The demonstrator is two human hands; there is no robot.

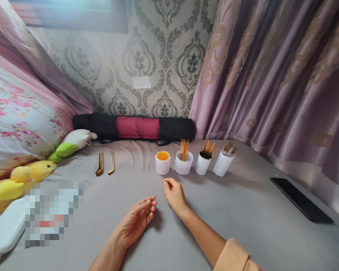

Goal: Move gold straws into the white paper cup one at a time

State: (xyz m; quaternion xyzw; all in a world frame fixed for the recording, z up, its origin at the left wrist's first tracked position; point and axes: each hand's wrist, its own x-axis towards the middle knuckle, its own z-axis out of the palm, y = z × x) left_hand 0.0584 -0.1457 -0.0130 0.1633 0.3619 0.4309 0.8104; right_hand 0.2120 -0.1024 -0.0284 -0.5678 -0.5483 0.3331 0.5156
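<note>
My left hand (137,220) rests on the grey bedsheet (243,210), fingers loosely curled and apart, holding nothing. My right hand (173,194) lies just ahead of it, fingers relaxed and slightly bent, also holding nothing. Beyond the right hand stand several white cups in a row: one with an orange inside (162,162), one with upright orange sticks (183,161), one with darker contents and orange sticks (203,162), and a tilted one with brown sticks (223,161). Two bent gold metal straws (105,163) lie to the left of the cups.
A black and maroon rolled bag (135,128) lies along the wall. Plush toys, one green-white (72,145) and one yellow (22,180), sit at the left by a floral pillow (14,116). A dark phone (301,199) lies at the right near the curtain.
</note>
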